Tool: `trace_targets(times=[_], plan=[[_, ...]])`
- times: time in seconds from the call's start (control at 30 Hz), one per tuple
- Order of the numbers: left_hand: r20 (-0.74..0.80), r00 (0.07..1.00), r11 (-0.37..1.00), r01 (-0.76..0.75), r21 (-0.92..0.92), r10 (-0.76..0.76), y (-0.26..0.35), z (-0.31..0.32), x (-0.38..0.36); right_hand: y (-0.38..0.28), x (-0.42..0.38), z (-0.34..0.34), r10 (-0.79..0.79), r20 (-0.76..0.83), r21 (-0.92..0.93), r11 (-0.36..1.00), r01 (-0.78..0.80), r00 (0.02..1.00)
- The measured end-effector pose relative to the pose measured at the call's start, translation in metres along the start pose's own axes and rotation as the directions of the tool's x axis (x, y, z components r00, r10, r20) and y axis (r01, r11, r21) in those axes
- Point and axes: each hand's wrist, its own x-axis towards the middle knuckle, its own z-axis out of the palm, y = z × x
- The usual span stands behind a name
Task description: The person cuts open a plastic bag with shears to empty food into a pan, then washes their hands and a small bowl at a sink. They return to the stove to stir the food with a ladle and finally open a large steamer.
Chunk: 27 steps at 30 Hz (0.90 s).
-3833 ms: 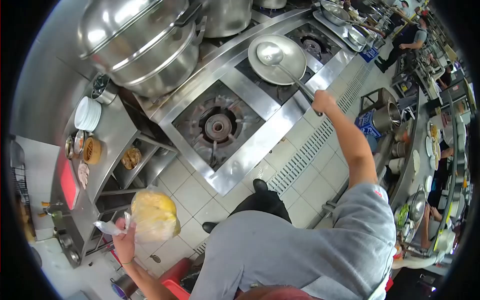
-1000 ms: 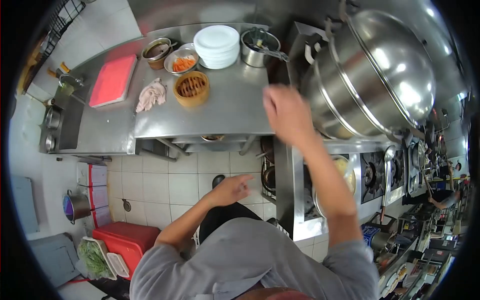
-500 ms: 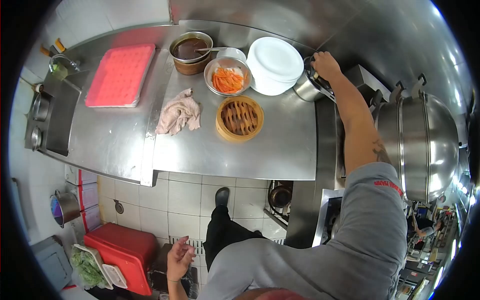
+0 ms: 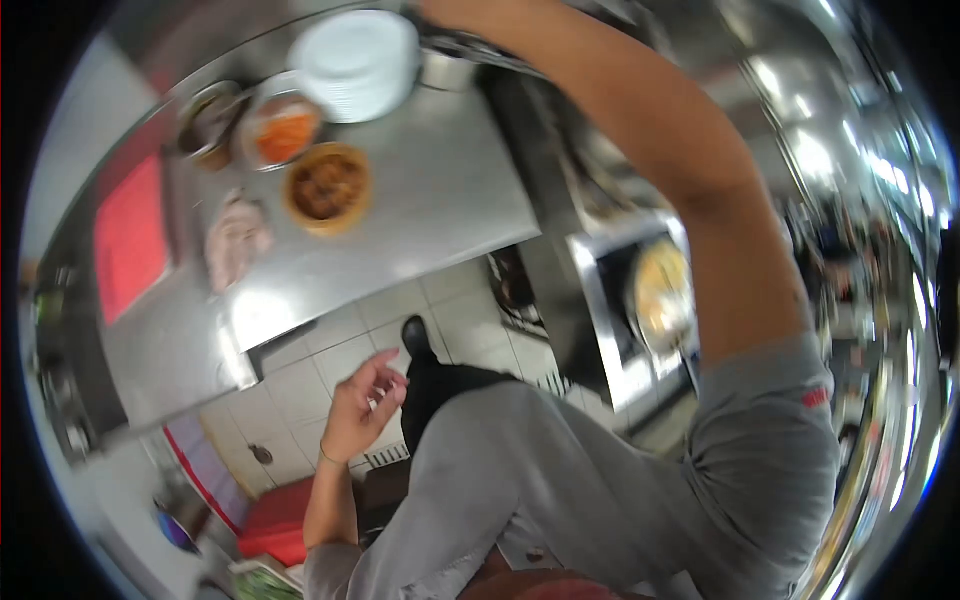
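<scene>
My left hand [image 4: 365, 405] hangs low in front of the counter, empty, its fingers loosely bent and apart. My right forearm [image 4: 590, 80] reaches across the top right of the view; the hand itself is cut off at the upper edge, so its fingers are hidden. Below that forearm stands a steel container [image 4: 447, 70], beside a stack of white plates [image 4: 355, 65]. A round bamboo steamer [image 4: 363, 205] sits on the counter, its brown inside blurred. Behind it is a bowl of orange strips [image 4: 283, 137].
A dark sauce pot [image 4: 210, 120], a crumpled cloth [image 4: 237, 243] and a pink-covered tray [image 4: 135, 235] are on the steel counter [image 4: 430, 190]. To the right, a pan with yellowish contents [image 4: 662, 290] rests on a stove. A red container [image 4: 275, 520] stands on the floor.
The view has swung to the right, bringing the stove pan into sight. My right arm is raised and its hand has left the frame; my left hand appears higher. Motion blurs much.
</scene>
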Motion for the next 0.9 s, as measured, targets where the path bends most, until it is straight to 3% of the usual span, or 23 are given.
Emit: trace_targets(times=[0.1,0.2,0.3,0.33,0.37,0.47,0.53,0.6,0.67,0.73,0.8,0.9], plan=[[0.225,0.946,0.961,-0.259,0.098,0.232,0.034,0.056,0.044,0.011,-0.124,-0.053,0.201,-0.036,0.188,0.963,-0.191,0.979],[0.405,0.871,0.905,-0.379,0.193,0.278,0.058,0.123,0.072,0.001,-0.27,-0.052,0.374,-0.186,0.38,0.88,-0.285,0.908],[0.48,0.805,0.781,-0.533,0.327,0.348,0.068,0.189,0.096,-0.01,-0.425,-0.012,0.662,0.028,0.683,0.534,-0.498,0.749],[0.492,0.792,0.737,-0.567,0.369,0.363,0.072,0.21,0.105,-0.015,-0.479,0.004,0.699,0.174,0.666,0.436,-0.605,0.694],[0.5,0.777,0.685,-0.602,0.411,0.382,0.075,0.233,0.114,-0.022,-0.531,0.016,0.774,0.274,0.654,0.286,-0.701,0.571],[0.515,0.622,0.368,-0.775,0.514,0.59,0.116,0.315,0.129,-0.036,-0.674,0.053,0.8,0.476,0.55,0.052,-0.834,0.364],[0.574,0.539,0.252,-0.826,0.505,0.616,0.144,0.383,0.135,-0.042,-0.748,0.067,0.835,0.503,0.455,-0.036,-0.89,0.223],[0.622,0.469,0.1,-0.84,0.533,0.627,0.148,0.451,0.149,-0.041,-0.804,0.083,0.827,0.537,0.401,-0.072,-0.913,0.17],[0.691,0.461,-0.185,-0.742,0.645,0.557,0.123,0.512,0.188,-0.039,-0.843,0.095,0.827,0.536,0.4,-0.069,-0.914,0.172],[0.701,0.56,-0.284,-0.654,0.701,0.442,0.087,0.549,0.238,-0.036,-0.869,0.106,0.825,0.531,0.404,-0.047,-0.913,0.193],[0.599,0.799,-0.171,-0.583,0.794,0.06,0.102,0.562,0.251,-0.032,-0.885,0.113,0.817,0.529,0.408,-0.006,-0.913,0.231],[0.6,0.793,0.042,-0.606,0.794,0.105,0.109,0.571,0.259,-0.02,-0.9,0.125,0.806,0.509,0.465,0.038,-0.884,0.302]])
